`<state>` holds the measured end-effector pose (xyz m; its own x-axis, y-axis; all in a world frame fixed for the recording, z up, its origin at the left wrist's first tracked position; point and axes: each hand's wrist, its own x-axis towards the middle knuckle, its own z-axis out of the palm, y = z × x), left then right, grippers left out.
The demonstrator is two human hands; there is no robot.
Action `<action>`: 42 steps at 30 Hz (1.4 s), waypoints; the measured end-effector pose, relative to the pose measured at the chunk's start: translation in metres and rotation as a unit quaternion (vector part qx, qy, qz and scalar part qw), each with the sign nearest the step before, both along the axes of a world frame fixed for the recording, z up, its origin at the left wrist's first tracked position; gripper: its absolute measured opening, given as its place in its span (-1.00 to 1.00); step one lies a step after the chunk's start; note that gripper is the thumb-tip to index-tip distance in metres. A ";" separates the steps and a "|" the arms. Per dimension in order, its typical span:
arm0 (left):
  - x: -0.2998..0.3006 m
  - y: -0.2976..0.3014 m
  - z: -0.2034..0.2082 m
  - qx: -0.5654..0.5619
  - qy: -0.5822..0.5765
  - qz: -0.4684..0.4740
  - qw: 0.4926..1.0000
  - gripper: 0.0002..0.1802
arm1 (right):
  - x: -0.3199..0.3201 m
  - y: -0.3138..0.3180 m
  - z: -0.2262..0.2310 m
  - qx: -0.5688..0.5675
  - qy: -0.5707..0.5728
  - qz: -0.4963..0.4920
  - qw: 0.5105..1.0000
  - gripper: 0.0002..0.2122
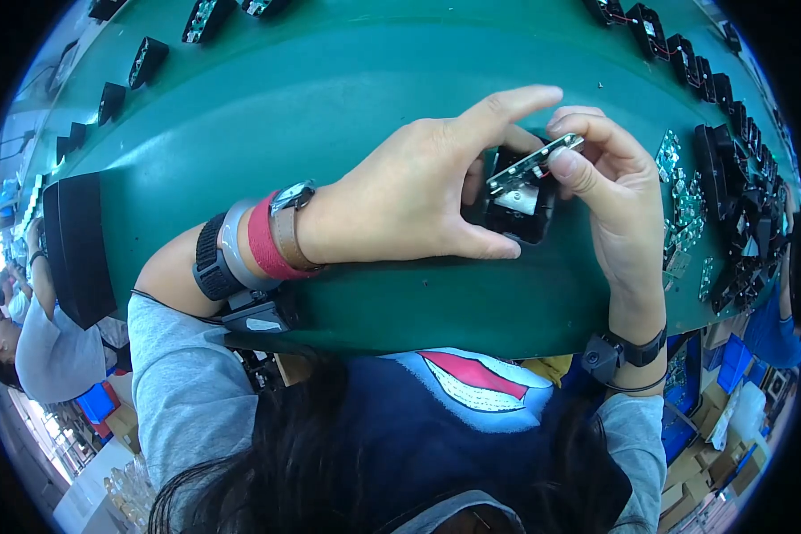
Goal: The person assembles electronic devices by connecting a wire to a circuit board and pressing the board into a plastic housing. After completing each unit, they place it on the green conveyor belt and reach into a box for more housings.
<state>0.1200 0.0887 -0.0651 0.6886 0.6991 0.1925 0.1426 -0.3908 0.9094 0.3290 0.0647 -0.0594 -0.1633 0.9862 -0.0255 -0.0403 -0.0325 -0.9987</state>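
My right hand (610, 178) pinches a small green circuit board (534, 164) between thumb and fingers, tilted over a black plastic housing (529, 227). A silvery-white block (514, 199) shows inside the housing, and a bit of red wire hangs by the board. Around the housing's left side curls my left hand (427, 187), its thumb along the near edge and a bent finger at the far edge. Its index finger stretches out above, free of the housing. The board hides part of the housing's inside.
Loose circuit boards (685, 200) lie in a pile to the right, beside a heap of black housings (743, 240). More housings with wired boards (650, 31) line the far right; others (149, 60) stand far left. A black box (78, 249) is at the left edge, near another person (58, 343).
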 end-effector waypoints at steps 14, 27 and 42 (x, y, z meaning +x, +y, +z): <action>0.000 -0.002 -0.004 0.052 0.059 0.034 0.996 -0.51 | -0.010 -0.001 0.000 -0.041 0.027 0.005 0.999 -0.79; -0.001 -0.008 -0.006 0.004 0.010 0.021 1.000 -0.46 | -0.004 0.005 -0.001 -0.168 0.018 0.040 0.985 -0.78; -0.003 -0.017 -0.008 0.121 0.013 0.081 0.989 -0.60 | -0.010 0.015 0.005 -0.056 -0.245 0.109 0.962 -0.83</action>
